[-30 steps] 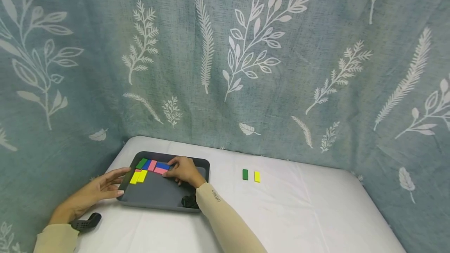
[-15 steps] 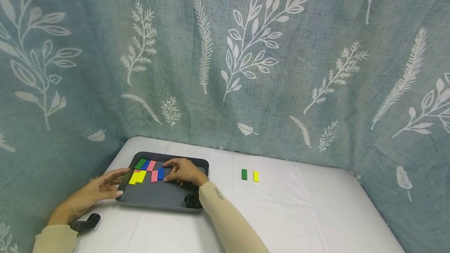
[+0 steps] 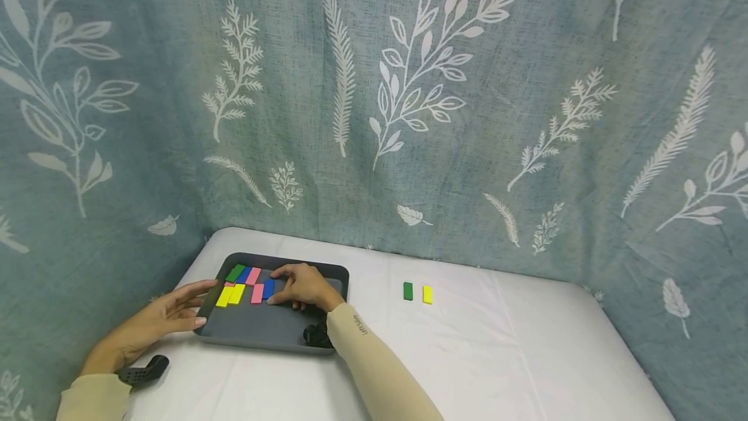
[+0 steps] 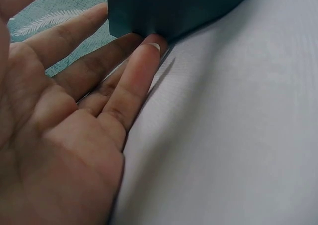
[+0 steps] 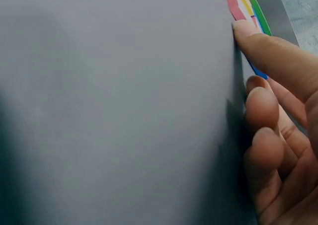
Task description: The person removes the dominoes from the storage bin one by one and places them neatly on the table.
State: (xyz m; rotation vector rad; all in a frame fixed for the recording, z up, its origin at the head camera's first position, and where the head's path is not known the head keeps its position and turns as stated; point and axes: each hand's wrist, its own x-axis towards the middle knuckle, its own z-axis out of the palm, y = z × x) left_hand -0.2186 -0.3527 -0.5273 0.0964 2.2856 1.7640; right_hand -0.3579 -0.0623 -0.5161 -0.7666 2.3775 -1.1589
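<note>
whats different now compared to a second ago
The pink tile and blue tile by the right hand turned about a quarter turn and slid toward the near side of the tray: blue lay behind pink; now they lie side by side, pink on the left. The left hand, and the green tile and yellow tile on the table, stayed put.

Dark grey tray, green, blue, pink and yellow blocks, white worktop, blue-green curtain printed with white leaves and sprigs, beige sleeve with dark lettering
</note>
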